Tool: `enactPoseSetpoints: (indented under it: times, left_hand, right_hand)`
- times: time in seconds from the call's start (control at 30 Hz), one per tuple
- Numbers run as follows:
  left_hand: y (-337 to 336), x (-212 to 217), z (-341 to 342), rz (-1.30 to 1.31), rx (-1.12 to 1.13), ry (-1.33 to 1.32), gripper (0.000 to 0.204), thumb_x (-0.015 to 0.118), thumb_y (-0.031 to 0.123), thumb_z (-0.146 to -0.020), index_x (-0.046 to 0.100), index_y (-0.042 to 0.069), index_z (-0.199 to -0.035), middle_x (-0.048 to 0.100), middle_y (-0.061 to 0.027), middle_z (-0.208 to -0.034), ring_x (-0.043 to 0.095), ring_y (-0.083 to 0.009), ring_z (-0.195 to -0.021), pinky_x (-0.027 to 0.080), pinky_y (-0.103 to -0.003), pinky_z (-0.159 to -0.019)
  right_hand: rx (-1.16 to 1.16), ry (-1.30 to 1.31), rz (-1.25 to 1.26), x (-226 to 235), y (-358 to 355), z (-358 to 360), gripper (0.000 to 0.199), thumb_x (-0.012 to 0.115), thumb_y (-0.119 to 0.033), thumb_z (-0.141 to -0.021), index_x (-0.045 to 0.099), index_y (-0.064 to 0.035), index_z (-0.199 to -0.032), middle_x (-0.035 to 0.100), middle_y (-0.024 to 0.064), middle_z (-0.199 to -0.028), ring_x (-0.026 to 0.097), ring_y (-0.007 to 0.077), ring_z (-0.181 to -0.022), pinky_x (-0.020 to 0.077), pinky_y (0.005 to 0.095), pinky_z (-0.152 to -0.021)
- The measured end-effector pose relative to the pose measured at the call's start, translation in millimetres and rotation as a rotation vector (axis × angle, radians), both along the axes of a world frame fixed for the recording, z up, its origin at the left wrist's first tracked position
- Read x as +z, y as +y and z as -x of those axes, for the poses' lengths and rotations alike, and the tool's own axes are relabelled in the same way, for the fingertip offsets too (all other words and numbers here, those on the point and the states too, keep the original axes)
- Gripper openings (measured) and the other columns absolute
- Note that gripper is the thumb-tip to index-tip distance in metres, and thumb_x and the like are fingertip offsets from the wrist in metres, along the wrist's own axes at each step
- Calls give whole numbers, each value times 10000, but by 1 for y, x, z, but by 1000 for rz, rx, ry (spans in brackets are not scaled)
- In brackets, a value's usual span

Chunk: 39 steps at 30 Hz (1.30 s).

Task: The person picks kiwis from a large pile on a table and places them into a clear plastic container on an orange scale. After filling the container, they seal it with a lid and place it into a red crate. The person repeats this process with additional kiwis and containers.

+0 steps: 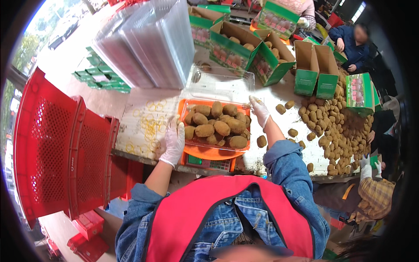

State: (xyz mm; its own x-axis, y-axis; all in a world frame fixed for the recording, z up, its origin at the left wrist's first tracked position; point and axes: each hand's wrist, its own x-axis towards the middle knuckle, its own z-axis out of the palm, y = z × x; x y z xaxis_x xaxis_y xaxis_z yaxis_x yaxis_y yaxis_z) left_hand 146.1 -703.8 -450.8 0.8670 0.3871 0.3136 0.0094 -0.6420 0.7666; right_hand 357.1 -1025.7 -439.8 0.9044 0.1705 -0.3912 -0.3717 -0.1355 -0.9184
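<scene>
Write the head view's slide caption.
Left hand and right hand flank kiwifruit in a clear tray on an orange scale.

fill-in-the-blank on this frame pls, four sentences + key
1. The left hand and right hand both wear whitish ______.
2. Kiwifruit are heaped in a clear plastic container on a scale whose pan is coloured ______.
3. Yellow rubber bands lie on the table to the ______ of the scale.
4. The large perforated crates at the picture's left are coloured ______.

Missing words: gloves; orange; left; red.
</scene>
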Motion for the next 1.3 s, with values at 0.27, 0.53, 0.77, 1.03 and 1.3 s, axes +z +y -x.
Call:
enactPoseSetpoints:
  times: [0.27,0.53,0.77,1.03,1.3]
  left_hand:
    - [25,11,33,1007,-105,270,585,448,591,-1047,597,50,-1212,638,-67,-927,637,-181,-834,528,-294,-782]
    - [29,18,33,1218,-243,405,284,605,363,-1035,610,80,-1031,636,-65,-927,648,-199,-931,536,-391,-859]
    - [48,-6,21,1625,-204,400,133,641,121,-932,665,15,-1008,679,-95,-916,626,-239,-821,521,-373,-753]
    - [40,-2,27,1419,-84,357,100,651,102,-918,644,8,-950,675,-115,-901,634,-234,-821,544,-351,-778]
    - [41,-1,37,1339,-106,359,88,641,87,-946,646,9,-985,675,-111,-935,639,-230,-843,550,-340,-802]
  right_hand:
    - [288,-781,188,83,-16,54,409,667,-17,-890,649,-71,-1295,703,112,-1169,647,269,-1130,494,375,-1011]
    - [407,-1221,530,47,-31,167,581,577,91,-745,668,-131,-1273,613,121,-1363,537,392,-1300,448,502,-1106]
    - [351,-977,159,28,-41,180,561,619,12,-825,624,-150,-1363,446,124,-1529,342,346,-1473,291,474,-1220]
    - [-220,-415,-278,-5,-18,197,467,665,-52,-941,500,-57,-1377,492,118,-1357,512,220,-1281,464,374,-1074]
    - [-75,108,-799,-10,-25,189,133,698,-112,-923,590,-41,-956,650,63,-849,644,168,-722,545,295,-727]
